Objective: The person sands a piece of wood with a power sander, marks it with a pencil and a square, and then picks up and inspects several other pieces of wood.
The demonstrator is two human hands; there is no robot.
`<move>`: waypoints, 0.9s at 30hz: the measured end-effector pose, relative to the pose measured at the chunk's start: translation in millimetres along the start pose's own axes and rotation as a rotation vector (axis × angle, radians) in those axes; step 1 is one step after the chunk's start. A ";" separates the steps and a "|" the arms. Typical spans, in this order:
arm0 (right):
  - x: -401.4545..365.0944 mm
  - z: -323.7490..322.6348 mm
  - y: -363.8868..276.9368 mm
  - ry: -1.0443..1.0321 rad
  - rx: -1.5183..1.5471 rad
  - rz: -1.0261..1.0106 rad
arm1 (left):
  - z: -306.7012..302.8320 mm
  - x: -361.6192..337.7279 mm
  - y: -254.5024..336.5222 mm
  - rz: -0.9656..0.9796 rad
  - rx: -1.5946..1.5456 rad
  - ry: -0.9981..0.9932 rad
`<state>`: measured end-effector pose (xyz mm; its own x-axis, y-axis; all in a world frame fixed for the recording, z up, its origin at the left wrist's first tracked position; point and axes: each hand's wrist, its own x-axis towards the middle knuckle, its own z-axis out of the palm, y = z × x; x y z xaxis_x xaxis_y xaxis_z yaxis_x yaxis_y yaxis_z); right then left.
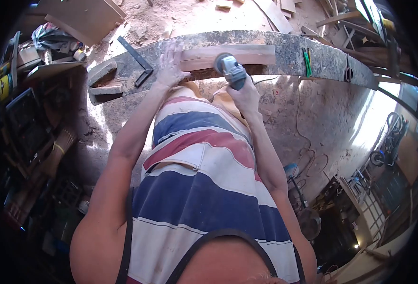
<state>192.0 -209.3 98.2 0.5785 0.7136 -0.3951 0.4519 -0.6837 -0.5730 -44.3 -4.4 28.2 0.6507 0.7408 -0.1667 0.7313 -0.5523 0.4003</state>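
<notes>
A pale wooden board (pixel 258 54) lies lengthwise on the worn workbench (pixel 289 41). My left hand (pixel 172 64) rests at the board's left end, its dusty fingers stretched out and pointing away from me. Wrapped round the body of an angle grinder (pixel 232 72) is my right hand (pixel 245 97). The grinder's round disc is over the board's near edge, right of its middle. My right fingers are partly hidden by the tool.
A dark metal square (pixel 138 57) and wood offcuts (pixel 104 73) sit left on the bench. Slim green-handled tools (pixel 307 62) and scissors (pixel 348 71) lie to the right. A cord (pixel 299 118) runs down to the floor. Planks (pixel 273 15) and scraps lie beyond the bench.
</notes>
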 end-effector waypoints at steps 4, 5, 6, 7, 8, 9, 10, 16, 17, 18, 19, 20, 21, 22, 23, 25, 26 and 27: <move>1.9 20.0 -12.1 -0.041 -0.048 -0.076 | 8.4 10.9 -9.7 0.043 -0.092 -0.111; 2.8 24.5 -12.8 -0.041 -0.080 -0.093 | 9.0 12.6 -11.2 0.057 -0.086 -0.087; 4.2 27.2 -10.2 -0.032 -0.074 -0.078 | 9.6 12.4 -11.6 0.072 -0.081 -0.067; 4.7 26.6 -5.0 -0.025 -0.071 -0.059 | 10.5 10.7 -12.1 0.087 -0.081 -0.050; 4.3 24.9 0.7 -0.018 -0.071 -0.040 | 11.1 10.0 -13.0 0.088 -0.080 -0.060; 2.7 19.2 0.1 0.018 -0.087 -0.026 | 11.2 10.8 -13.2 0.088 -0.080 -0.067; 2.6 16.7 3.4 0.030 -0.096 0.002 | 10.8 12.0 -13.9 0.087 -0.079 -0.071; 7.0 24.3 -2.5 0.036 -0.047 0.000 | 0.4 15.0 -7.1 0.057 -0.059 -0.130; 9.0 30.2 -1.2 0.009 -0.038 -0.035 | -0.8 16.7 -7.3 0.074 -0.066 -0.117; 8.0 28.7 -4.0 -0.006 -0.055 -0.073 | 1.2 15.9 -9.7 0.091 -0.074 -0.106; 7.2 25.3 -6.1 -0.020 -0.075 -0.112 | 3.8 16.7 -11.6 0.108 -0.084 -0.093; 8.5 22.4 -7.7 -0.035 -0.096 -0.153 | 6.8 19.1 -13.8 0.102 -0.078 -0.101; 8.8 20.7 -3.7 -0.038 -0.092 -0.139 | 7.8 18.4 -14.5 0.094 -0.073 -0.114; 7.2 18.2 0.8 -0.028 -0.084 -0.108 | 8.6 17.9 -15.9 0.085 -0.069 -0.126; 5.1 14.5 5.7 -0.016 -0.077 -0.076 | 8.6 17.6 -17.7 0.083 -0.040 -0.140; 0.3 1.9 17.1 -0.005 -0.091 0.025 | 2.5 19.3 -12.3 0.089 0.014 -0.163; -6.5 -5.8 23.9 0.038 -0.089 0.064 | 0.8 17.2 -6.9 0.106 0.034 -0.132; -13.5 -15.4 27.9 0.083 -0.087 0.102 | -5.6 16.5 2.3 0.125 0.053 -0.099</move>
<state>207.3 -240.4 98.6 0.6771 0.6269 -0.3854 0.4430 -0.7654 -0.4668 -33.0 8.6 31.5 0.7523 0.6251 -0.2080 0.6515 -0.6588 0.3761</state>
